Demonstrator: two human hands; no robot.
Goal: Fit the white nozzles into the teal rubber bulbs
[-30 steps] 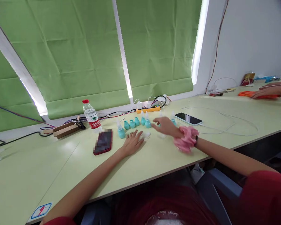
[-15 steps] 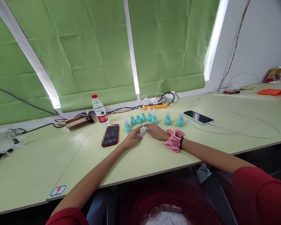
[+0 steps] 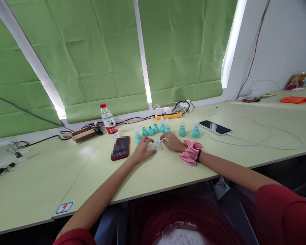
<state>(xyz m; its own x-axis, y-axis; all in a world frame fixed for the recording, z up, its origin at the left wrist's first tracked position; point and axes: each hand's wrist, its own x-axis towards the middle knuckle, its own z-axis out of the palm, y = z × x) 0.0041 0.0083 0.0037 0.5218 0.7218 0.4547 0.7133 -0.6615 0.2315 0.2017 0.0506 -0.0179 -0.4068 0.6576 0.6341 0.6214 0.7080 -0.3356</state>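
A small group of clear plastic nozzle tips (image 3: 156, 145) lies on the table between my hands. My left hand (image 3: 142, 150) curves round the left side of them, thumb and forefinger apart and touching them. From the other side my right hand (image 3: 173, 143) rests with bent, parted fingers, its fingertips at the nearest tip. Behind stand three teal squeeze bulbs (image 3: 150, 130) with bare necks. Teal bulbs with clear nozzles fitted stand upright around them: one (image 3: 138, 136) by my left fingers, two (image 3: 167, 128) close together behind, two more (image 3: 196, 131) to the right.
A red-cased phone (image 3: 120, 148) lies left of my left hand, with a water bottle (image 3: 109, 122) behind it. A second phone (image 3: 215, 127) lies on the right with its white cable looped over the table. A yellow power strip (image 3: 168, 116) and a cardboard box (image 3: 84, 133) sit at the back.
My hands have moved slightly apart and their fingers have loosened. More of the clear tips between them shows. The bulbs stay where they were.
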